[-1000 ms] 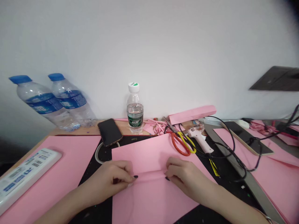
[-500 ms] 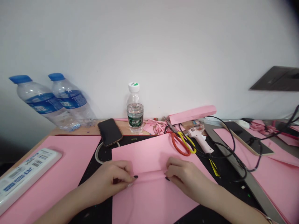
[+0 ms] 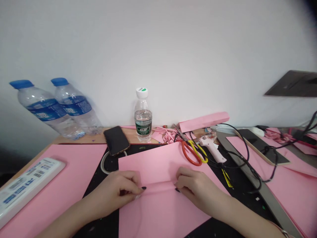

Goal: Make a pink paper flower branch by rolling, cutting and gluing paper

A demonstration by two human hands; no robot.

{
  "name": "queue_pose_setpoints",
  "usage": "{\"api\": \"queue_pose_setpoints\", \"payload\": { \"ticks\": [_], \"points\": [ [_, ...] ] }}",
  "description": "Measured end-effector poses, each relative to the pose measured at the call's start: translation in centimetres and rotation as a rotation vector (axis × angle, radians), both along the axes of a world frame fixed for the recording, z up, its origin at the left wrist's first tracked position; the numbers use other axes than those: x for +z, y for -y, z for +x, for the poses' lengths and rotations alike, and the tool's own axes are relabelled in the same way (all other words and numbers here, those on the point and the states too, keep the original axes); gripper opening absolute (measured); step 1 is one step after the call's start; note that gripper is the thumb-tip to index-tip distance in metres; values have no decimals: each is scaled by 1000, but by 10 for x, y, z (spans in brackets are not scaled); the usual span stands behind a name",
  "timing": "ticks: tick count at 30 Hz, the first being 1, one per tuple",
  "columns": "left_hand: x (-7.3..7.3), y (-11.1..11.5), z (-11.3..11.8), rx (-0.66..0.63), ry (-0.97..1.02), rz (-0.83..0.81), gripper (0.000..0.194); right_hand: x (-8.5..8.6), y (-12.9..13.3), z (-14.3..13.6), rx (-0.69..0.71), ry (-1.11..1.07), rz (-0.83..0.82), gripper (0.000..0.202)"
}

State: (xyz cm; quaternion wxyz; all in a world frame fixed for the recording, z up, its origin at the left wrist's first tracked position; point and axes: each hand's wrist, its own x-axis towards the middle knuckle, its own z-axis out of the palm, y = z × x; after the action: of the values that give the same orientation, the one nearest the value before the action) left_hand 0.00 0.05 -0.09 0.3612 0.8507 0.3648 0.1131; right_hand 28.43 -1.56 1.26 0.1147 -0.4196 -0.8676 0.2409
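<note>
A pink sheet of paper [image 3: 163,211] lies in front of me on a black mat [image 3: 99,228], with a raised fold running across it between my hands. At the fold's left end, my left hand [image 3: 123,186] pinches the paper between thumb and fingers. My right hand [image 3: 190,183] pinches the right end of the same fold. Just beyond my right hand are scissors [image 3: 195,153] with one red and one yellow handle, and a pale pink glue gun [image 3: 213,148]. A ring of tape [image 3: 105,167] sits beyond my left hand, partly under a black phone [image 3: 117,140].
Two blue-capped bottles [image 3: 47,109] lean against the wall at left. A smaller water bottle [image 3: 143,122] stands at the back. A white box [image 3: 27,188] lies on pink paper. To the right are black cables [image 3: 257,180], another phone [image 3: 262,145] and a folded pink strip [image 3: 204,122].
</note>
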Motion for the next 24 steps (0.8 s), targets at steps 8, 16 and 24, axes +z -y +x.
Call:
{"api": "queue_pose_setpoints", "payload": {
  "ticks": [8, 16, 24],
  "points": [
    [1, 0, 0, 5, -12, 16, 23, 0, 0, -1, 2, -8, -4, 19],
    [0, 1, -1, 0, 5, 4, 22, 0, -1, 1, 3, -2, -8, 20],
    [1, 1, 0, 3, 3, 6, 23, 1, 0, 0, 2, 4, -8, 21]
  ]
}}
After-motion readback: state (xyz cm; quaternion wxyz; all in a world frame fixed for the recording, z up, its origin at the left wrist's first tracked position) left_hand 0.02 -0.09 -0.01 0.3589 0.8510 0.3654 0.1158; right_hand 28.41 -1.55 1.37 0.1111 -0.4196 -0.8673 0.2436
